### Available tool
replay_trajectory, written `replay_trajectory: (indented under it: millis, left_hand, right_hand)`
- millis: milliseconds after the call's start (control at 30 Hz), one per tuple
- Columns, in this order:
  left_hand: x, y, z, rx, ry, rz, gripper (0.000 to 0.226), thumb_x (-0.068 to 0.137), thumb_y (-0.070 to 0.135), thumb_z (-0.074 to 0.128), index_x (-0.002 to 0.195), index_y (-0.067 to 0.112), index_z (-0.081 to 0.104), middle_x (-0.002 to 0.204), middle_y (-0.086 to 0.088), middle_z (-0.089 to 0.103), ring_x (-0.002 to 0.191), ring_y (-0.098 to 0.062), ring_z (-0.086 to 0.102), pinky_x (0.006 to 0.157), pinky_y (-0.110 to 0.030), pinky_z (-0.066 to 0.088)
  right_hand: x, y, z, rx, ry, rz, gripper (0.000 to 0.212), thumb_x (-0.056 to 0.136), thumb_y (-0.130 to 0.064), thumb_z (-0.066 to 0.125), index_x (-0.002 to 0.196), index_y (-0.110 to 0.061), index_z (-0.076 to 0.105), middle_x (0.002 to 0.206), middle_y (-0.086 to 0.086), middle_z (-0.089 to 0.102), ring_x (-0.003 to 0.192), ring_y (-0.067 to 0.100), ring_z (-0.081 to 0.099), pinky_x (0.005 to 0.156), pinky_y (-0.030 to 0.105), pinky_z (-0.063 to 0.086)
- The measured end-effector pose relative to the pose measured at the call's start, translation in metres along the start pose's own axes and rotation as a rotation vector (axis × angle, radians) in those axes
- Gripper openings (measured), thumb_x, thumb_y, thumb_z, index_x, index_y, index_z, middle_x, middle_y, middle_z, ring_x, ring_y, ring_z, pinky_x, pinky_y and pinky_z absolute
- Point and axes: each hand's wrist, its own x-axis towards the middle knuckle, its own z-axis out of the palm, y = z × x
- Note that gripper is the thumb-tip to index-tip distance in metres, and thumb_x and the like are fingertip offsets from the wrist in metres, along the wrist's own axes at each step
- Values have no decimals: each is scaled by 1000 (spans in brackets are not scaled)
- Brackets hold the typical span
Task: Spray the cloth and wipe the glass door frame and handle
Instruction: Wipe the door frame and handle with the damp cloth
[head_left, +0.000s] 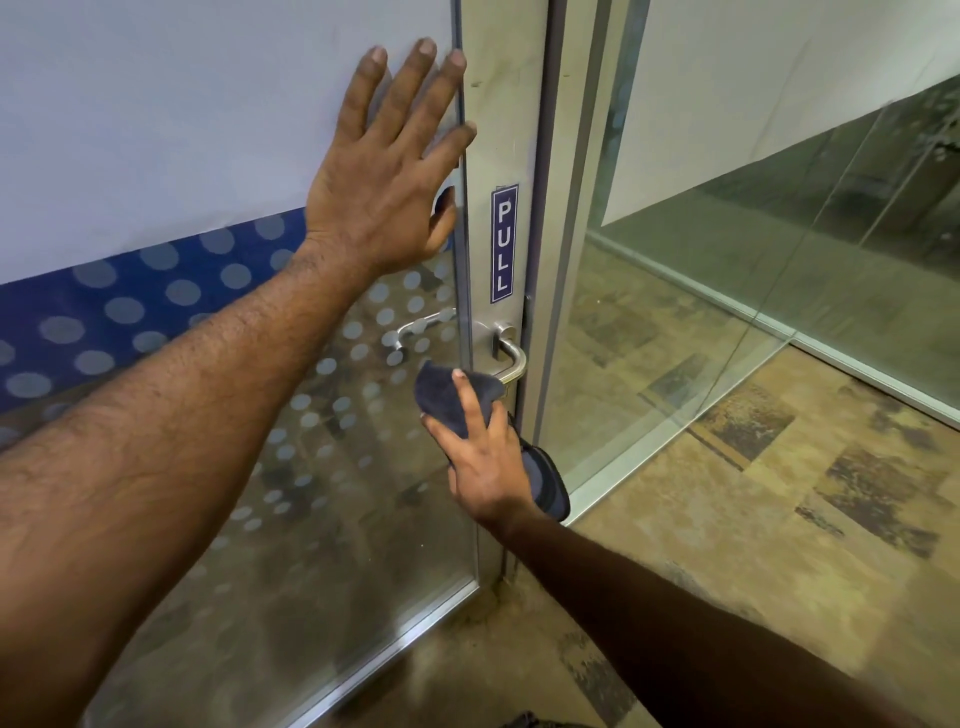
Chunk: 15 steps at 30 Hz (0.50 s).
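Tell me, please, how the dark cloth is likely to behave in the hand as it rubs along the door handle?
The cloth is probably floppy: it bunches under the right hand and a loose end hangs below the palm. It likely moulds round the handle, since its top edge folds against the metal. It seems light, as spread fingers alone hold it.

"PULL" sticker (504, 243) on door frame (498, 130)

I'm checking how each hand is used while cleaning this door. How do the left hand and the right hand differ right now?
The left hand is spread flat and empty against the glass door; the right hand grips a dark cloth. The left hand sits high, above the PULL sticker; the right hand is low, pressing the cloth at the door handle. Both are bare and reach toward the door's edge.
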Motion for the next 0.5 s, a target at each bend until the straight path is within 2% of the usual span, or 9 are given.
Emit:
replay_trajectory:
  millis: [100, 267, 367, 433, 500]
  left_hand:
    - [0, 0, -2, -37, 0, 0, 60, 97, 46, 37, 150, 16, 40, 169, -15, 7, 156, -36, 7, 123, -58, 7]
    - [-8, 4, -7, -138, 15, 9, 60, 94, 41, 42, 148, 15, 44, 168, -15, 15, 155, -34, 13, 124, -58, 10]
    - [-28, 19, -8, -288, 50, 21, 57, 92, 36, 49, 142, 10, 52, 161, -19, 31, 150, -36, 28, 122, -55, 18]
    - [-50, 34, -6, -409, 119, 12, 50, 89, 32, 55, 132, 6, 60, 144, -21, 52, 134, -38, 49, 112, -51, 34]
    - [-76, 56, -4, -524, 158, -26, 40, 88, 27, 59, 121, 5, 66, 120, -18, 66, 110, -34, 62, 91, -44, 46]
  right_hand:
    - [-8, 10, -6, -61, -10, -46, 75, 83, -3, 65, 148, -33, 41, 165, 1, -20, 131, 45, 33, 98, 58, 46]
    - [-28, 33, -14, -96, -8, -24, 70, 81, -9, 64, 145, -31, 46, 168, 3, -8, 125, 41, 41, 92, 55, 49]
    - [-41, 41, -16, -90, -34, 21, 64, 82, -16, 65, 142, -29, 46, 167, 2, -12, 123, 38, 42, 90, 52, 51]
    - [-50, 47, -16, -58, -40, 83, 62, 81, -20, 67, 139, -30, 47, 167, 0, -12, 125, 36, 41, 92, 49, 52]
    - [-58, 55, -17, 35, -35, 179, 64, 79, -23, 68, 139, -33, 47, 167, -2, -9, 128, 33, 40, 95, 46, 52]
